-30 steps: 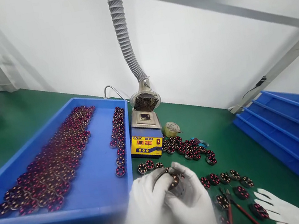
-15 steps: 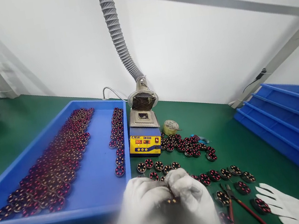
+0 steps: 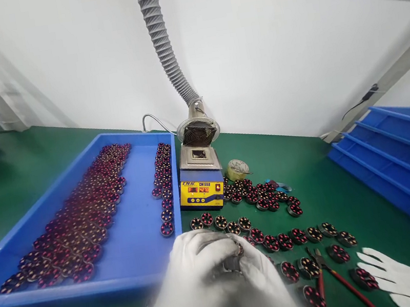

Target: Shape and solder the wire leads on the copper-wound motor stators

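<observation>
Both my hands wear white gloves and meet at the bottom middle of the view. My left hand (image 3: 194, 272) is curled around one side of a small dark motor stator (image 3: 232, 263). From the other side, my right hand (image 3: 260, 269) closes on the same stator, its fingers pressed close to the left ones. Most of the stator is hidden by the gloves. Beyond and to the right, several loose round stators (image 3: 271, 242) with pink and gold dots lie on the green table. Pliers (image 3: 319, 259) with red handles rest right of my right hand.
A blue tray (image 3: 137, 195) with rows of stators stands left. Behind my hands sits a yellow-fronted solder pot (image 3: 201, 194) beneath a grey exhaust hose (image 3: 162, 41). A small round tub (image 3: 237, 169), a loose white glove (image 3: 403, 272) and blue trays (image 3: 396, 159) are to the right.
My hands have turned the stator and drawn closer together, so its gold dots no longer show. The view has shifted slightly, and the solder pot's display digits differ.
</observation>
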Motion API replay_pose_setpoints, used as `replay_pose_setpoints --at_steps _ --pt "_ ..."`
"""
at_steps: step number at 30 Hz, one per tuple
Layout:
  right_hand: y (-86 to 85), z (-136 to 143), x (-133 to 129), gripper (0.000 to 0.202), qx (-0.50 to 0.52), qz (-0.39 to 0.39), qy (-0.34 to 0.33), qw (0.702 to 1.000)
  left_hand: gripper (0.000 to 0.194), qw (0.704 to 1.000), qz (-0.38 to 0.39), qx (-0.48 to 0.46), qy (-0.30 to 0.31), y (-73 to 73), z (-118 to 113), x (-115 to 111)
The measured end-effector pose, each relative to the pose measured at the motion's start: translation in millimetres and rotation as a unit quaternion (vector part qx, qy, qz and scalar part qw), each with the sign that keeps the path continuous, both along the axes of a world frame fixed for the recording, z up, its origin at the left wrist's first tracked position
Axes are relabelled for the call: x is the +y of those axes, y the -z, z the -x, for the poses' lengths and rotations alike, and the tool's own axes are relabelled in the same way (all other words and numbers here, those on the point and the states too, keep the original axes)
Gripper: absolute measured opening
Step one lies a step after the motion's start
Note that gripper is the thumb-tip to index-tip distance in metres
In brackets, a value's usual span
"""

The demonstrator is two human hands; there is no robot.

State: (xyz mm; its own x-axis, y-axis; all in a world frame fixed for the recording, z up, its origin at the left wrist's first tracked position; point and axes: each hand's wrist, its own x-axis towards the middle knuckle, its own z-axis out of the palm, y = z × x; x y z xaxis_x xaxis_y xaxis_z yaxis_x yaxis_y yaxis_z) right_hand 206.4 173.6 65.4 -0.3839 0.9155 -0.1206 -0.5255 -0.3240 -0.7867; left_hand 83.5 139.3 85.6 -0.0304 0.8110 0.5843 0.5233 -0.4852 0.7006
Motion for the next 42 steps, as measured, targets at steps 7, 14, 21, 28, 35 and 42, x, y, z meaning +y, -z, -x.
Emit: replay_pose_setpoints --at_steps 7,14,21,28,35,42 --pt "-4.1 0 1 0.035 0.021 0.013 -0.033 0.999 0.015 0.958 0.133 -0.254 0.005 -12.8 11 1" --pt "-10.5 -2 -8 0.035 0.02 0.029 -0.034 0.999 0.033 0.955 0.188 -0.226 0.038 -13.3 11 2" --pt "-0.1 -4 -2 0.037 0.005 0.023 -0.034 0.999 0.012 0.908 0.113 -0.403 0.012 -18.8 3 4" --pt "6.1 -2 -5 0.039 0.021 -0.001 0.002 1.0 0.016 0.939 0.129 -0.308 0.076 -20.1 -4 8" --pt "2.5 -6 -3 0.036 0.018 0.019 -0.035 0.999 0.003 0.898 0.142 -0.416 -0.038 -21.6 2 5" --pt "0.7 -7 -4 0.033 0.004 0.007 -0.045 0.999 0.009 0.907 0.158 -0.385 0.073 -23.0 -6 12"
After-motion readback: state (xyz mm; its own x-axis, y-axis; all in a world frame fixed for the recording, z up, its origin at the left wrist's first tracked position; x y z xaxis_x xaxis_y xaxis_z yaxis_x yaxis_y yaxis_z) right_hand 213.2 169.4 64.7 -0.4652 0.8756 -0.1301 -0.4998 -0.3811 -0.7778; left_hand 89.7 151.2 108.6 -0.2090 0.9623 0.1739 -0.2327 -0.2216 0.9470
